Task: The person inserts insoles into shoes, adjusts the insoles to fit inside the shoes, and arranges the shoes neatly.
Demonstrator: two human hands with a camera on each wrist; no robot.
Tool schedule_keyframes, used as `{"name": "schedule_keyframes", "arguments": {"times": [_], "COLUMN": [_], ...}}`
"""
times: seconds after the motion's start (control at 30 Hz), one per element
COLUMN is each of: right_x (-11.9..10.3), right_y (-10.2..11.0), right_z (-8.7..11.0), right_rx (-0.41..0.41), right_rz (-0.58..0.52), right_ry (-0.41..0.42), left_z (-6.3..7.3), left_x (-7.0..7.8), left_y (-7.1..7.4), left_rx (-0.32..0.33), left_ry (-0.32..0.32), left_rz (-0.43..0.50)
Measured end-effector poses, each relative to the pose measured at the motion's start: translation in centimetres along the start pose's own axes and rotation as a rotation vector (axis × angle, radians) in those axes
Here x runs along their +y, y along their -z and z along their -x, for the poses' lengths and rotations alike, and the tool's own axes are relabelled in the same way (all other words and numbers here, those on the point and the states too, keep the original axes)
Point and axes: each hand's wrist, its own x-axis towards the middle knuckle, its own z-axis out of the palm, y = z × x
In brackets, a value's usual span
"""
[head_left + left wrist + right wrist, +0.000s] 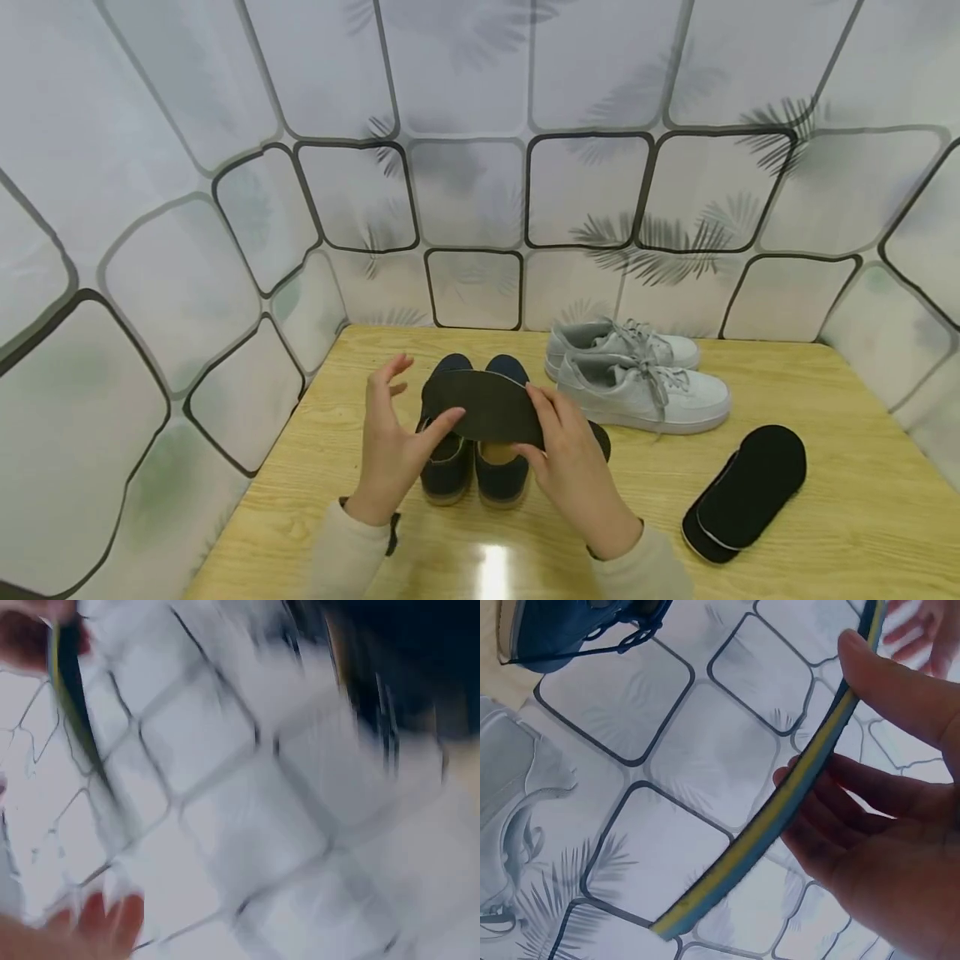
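Observation:
A dark insole [483, 408] is held up above a pair of navy shoes [502, 483]. My right hand [581, 467] pinches it between thumb and fingers near its middle. Seen edge-on in the right wrist view, the insole [757, 814] shows yellow and blue-grey layers and bends slightly. My left hand [401, 450] is beside its other end, fingers spread, with the thumb overlapping the insole's edge; I cannot tell whether it touches. In the left wrist view the left fingers [97, 922] are apart from the blurred insole [82, 712]. The insole partly hides the shoes.
White lace-up sneakers [645, 387] stand at the back right of the wooden table [300, 517]. A stack of black insoles [750, 492] lies at the right. Patterned cloth [472, 192] closes off the back and sides.

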Motion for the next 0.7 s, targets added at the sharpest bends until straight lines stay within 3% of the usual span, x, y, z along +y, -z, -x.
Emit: {"name": "schedule_keyframes", "arguments": {"times": [0.1,0.2,0.27,0.43,0.7], "right_x": [-0.1,-0.4,-0.5,0.0,0.7], "right_y": [-0.2,-0.5,-0.6,-0.8,-0.9], "right_z": [-0.2,-0.4,-0.5,-0.4,-0.6], "right_rx": [-0.023,-0.055,-0.064,-0.069,-0.053], "right_rz": [0.035,0.049,0.064,0.141,0.255], "right_ry": [0.039,0.057,0.062,0.049,0.020], "left_z": [-1.0,-1.6,-2.2,-3.3,-4.8], "left_x": [-0.1,0.4,0.5,1.0,2.0], "left_y": [0.9,0.9,0.6,-0.3,-2.3], "left_rx": [-0.241,-0.511,-0.600,-0.661,-0.704], "left_ry": [-0.254,-0.293,-0.292,-0.322,-0.469], "left_rz": [-0.379,-0.569,-0.622,-0.682,-0.685]}}
